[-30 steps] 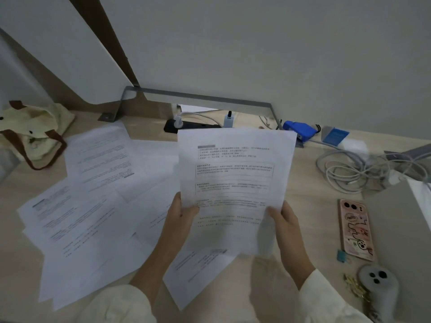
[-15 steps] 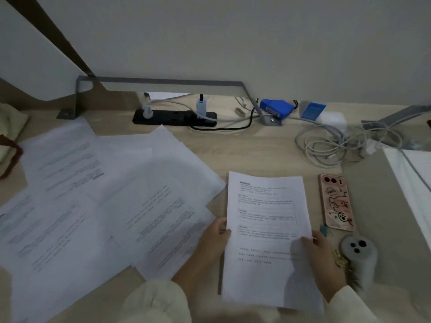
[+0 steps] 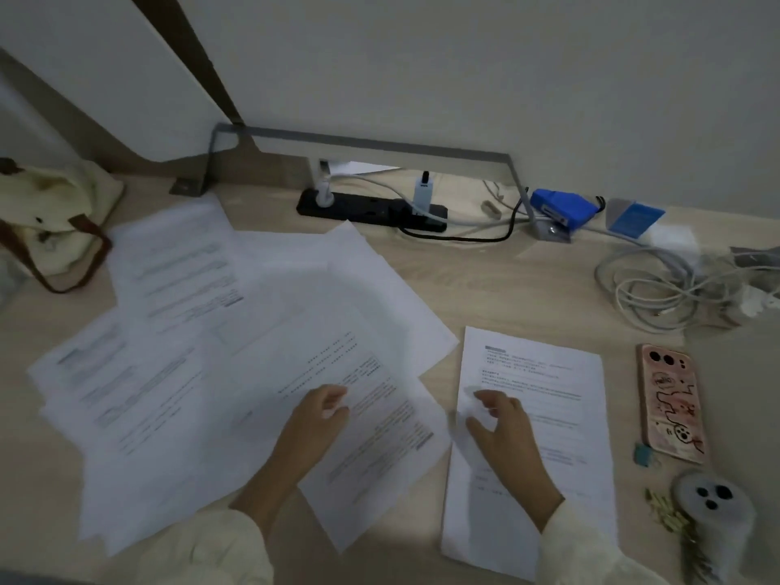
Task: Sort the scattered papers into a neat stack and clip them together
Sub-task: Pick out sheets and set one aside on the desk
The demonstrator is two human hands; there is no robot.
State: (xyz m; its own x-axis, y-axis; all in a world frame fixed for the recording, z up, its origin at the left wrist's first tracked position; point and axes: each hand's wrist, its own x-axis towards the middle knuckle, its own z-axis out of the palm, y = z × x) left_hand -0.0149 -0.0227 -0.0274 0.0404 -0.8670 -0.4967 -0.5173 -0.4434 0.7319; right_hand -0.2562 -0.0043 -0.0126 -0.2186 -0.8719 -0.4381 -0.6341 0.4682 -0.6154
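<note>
One printed sheet (image 3: 557, 420) lies flat on the desk at the right. My right hand (image 3: 502, 432) hovers over its left half with relaxed fingers, motion-blurred, holding nothing. Several scattered papers (image 3: 202, 339) overlap across the left and middle of the desk. My left hand (image 3: 323, 415) rests with loosely bent fingers on the nearest tilted sheet (image 3: 388, 453) of that spread. A small blue binder clip (image 3: 643, 453) lies just below the phone, and a pile of gold clips (image 3: 671, 515) lies near the front right.
A pink-cased phone (image 3: 673, 403) lies right of the flat sheet. A white device (image 3: 713, 513) stands at the front right. A power strip (image 3: 371, 209), coiled cables (image 3: 658, 297) and a blue object (image 3: 561, 209) line the back. A cloth bag (image 3: 50, 217) sits far left.
The sheet held up in both hands has come down flat on the desk at the right. Both hands let go of it, and my left hand moved onto the scattered papers.
</note>
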